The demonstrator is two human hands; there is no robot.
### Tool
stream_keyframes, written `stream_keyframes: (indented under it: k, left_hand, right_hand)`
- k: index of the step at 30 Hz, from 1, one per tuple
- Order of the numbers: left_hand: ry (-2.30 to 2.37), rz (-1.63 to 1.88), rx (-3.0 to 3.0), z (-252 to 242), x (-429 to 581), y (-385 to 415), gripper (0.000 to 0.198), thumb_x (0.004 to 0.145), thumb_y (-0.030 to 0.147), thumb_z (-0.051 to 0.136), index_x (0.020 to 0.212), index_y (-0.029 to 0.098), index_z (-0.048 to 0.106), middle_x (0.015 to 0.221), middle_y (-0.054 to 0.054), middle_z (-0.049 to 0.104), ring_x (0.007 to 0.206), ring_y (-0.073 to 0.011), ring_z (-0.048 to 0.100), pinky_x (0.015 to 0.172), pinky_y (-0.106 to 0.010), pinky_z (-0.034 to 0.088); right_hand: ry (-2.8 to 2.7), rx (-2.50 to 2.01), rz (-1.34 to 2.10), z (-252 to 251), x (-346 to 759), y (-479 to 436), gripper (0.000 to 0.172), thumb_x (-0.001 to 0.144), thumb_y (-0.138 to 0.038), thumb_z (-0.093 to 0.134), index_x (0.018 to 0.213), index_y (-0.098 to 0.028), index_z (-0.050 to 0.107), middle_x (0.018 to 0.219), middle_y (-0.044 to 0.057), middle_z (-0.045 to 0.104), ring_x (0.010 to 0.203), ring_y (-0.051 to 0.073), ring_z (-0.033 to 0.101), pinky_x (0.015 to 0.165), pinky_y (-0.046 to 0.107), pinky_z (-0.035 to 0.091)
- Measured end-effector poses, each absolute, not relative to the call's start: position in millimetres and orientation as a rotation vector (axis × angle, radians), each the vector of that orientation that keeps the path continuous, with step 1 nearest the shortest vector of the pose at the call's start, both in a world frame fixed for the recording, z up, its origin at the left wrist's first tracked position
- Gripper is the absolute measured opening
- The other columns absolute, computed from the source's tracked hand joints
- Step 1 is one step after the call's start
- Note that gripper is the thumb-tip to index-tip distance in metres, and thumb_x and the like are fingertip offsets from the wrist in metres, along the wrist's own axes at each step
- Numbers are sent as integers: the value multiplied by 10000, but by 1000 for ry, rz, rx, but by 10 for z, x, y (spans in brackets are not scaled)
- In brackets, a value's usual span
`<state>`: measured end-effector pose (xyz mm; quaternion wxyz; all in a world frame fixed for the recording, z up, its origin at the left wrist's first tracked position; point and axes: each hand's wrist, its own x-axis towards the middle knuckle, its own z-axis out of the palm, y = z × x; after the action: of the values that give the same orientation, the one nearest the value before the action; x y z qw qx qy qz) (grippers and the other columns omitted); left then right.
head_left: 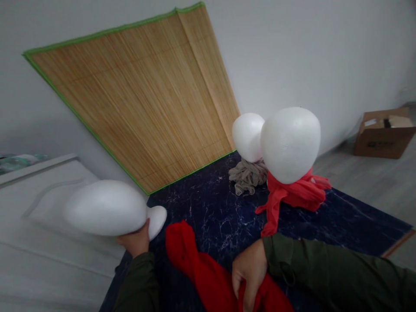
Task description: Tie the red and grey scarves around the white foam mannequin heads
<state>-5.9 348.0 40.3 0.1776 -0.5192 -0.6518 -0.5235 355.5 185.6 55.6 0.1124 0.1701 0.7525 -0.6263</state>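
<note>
At the left, my left hand (138, 240) is closed round the neck of a white foam mannequin head (107, 208), tilted on its side with its flat base (157, 220) toward the table. My right hand (250, 268) is near the front edge, its fingers curled into a bright red cloth (208, 273) lying across the table. Farther back stand two more white foam heads: one (290, 143) above a coral-red cloth (295, 193), the other (248, 136) behind a bunched grey-brown cloth (248, 175).
A dark blue marbled tabletop (208, 212) lies under the cloths. Against the wall leans a bamboo mat (139, 99) with green edging. A white cabinet (48, 247) stands at the left. On the floor at the right sits an opened cardboard box (380, 141).
</note>
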Motion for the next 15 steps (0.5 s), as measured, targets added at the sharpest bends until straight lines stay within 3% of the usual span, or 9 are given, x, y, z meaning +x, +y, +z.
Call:
stream_keyframes:
  k: [4, 12, 15]
  left_hand:
    - [-2028, -1614, -1433, 339, -146, 3596, 802, 515, 511, 668, 1118, 19, 471, 1127, -217, 537, 1051, -334, 506, 902, -433, 403]
    - [-2129, -1504, -1549, 293, -226, 3604, 740, 631, 526, 554, 1160, 21, 438, 1163, -210, 513, 1096, -324, 476, 944, -436, 363]
    - [-2074, -1439, -1572, 290, -187, 3565, 823, 625, 528, 557, 1227, 4, 358, 1251, -230, 426, 1193, -333, 368, 998, -454, 285]
  right_hand:
    - [2236, 569, -1837, 514, 3520, 1863, 128, 570, -210, 721, 607, -163, 608, 549, -119, 569, 614, 24, 524, 655, 72, 363]
    - [2195, 576, -1986, 336, 3546, 1917, 149, 675, -274, 641, 790, -179, 627, 696, -87, 619, 663, 41, 564, 683, 99, 421]
    - [2162, 540, -2029, 306, 3536, 1935, 136, 672, -249, 643, 787, -177, 629, 685, -97, 618, 649, 23, 562, 695, 78, 417]
